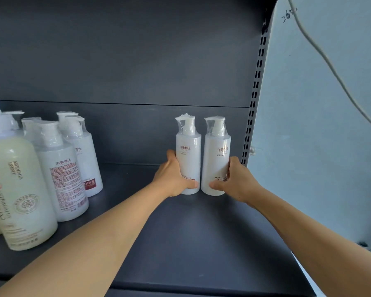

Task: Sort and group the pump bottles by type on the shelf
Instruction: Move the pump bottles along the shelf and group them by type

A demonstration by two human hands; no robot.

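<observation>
Both forearms enter from the bottom edge and reach up toward frame centre, over the dark shelf (pixel 180 243). L hand (pixel 171 179) is wrapped round the lower body of a white pump bottle (pixel 189 159), thumb across the front near the base, fingers going behind it. R hand (pixel 236 181) grips a second white pump bottle (pixel 215 159) the same way from the right side, thumb on the front low down. These two bottles stand upright just right of centre, side by side, nearly touching; both bases look to be on the shelf, near the back panel (pixel 126 61). Same type by look: white body, pump head under clear wrap, small red print; "CONDITIONER" partly readable on each. Left side of frame: separate group. Large cream-coloured pump bottle (pixel 17 189) nearest the lens, lower left, a similar one cut off by the frame edge beside it. Next to it, white bottle w/ dense red text (pixel 62 174), then another white bottle (pixel 86 159) further back; more pump heads behind, count unclear. Perforated upright (pixel 255 99) at shelf's right edge; pale wall (pixel 319 125) w/ a cable (pixel 330 67) at far right.
</observation>
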